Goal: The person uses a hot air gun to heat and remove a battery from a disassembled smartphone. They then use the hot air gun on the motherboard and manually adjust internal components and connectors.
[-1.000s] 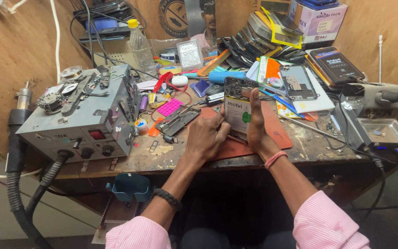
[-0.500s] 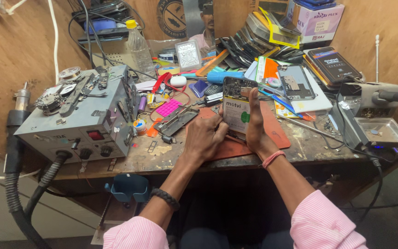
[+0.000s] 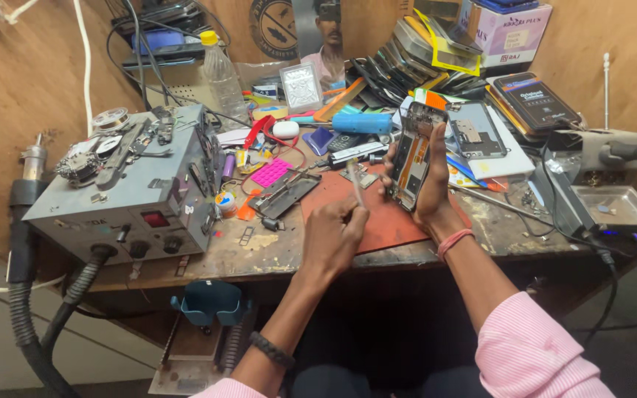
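Note:
My right hand [image 3: 429, 188] holds an opened phone [image 3: 414, 151] upright above the red work mat [image 3: 377, 214], its inner boards and cables facing left. My left hand [image 3: 333, 236] is closed around a thin metal tool, probably tweezers [image 3: 354, 183], whose tip points up toward the phone's lower left edge without touching it. A pink band sits on my right wrist and a dark band on my left forearm.
A grey rework station [image 3: 134, 184] with hoses stands at the left. A black phone frame [image 3: 285, 195], a pink pad [image 3: 270, 173], a plastic bottle [image 3: 223, 74], stacked phones [image 3: 407, 55] and a metal tray [image 3: 617, 206] crowd the wooden bench.
My left hand has drawn back from the phone toward me and now shows the thin tool. The phone has tilted more upright in my right hand.

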